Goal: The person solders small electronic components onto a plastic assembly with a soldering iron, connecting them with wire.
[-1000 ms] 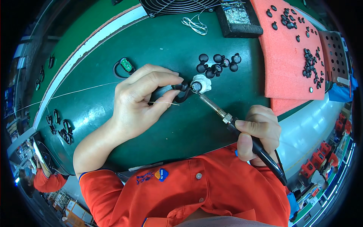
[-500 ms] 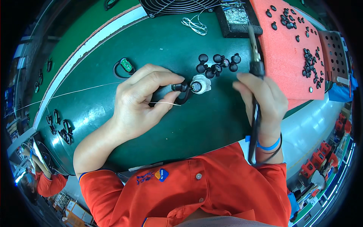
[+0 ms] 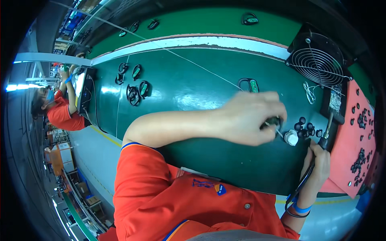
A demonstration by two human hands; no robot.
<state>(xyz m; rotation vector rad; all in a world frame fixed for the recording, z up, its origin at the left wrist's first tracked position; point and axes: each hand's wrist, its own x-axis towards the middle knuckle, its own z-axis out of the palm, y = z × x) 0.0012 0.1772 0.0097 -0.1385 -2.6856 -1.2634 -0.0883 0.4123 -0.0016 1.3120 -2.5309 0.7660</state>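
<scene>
Left grip pinches the black part; right grip encloses the soldering iron, angled toward one o'clock, apparently for tip clearance.

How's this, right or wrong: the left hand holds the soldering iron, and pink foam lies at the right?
Wrong hand: in the head view, the right hand holds the soldering iron, not the left hand; pink foam does lie at the right.

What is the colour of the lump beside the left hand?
The lump is white, seen best in the head view.
</scene>
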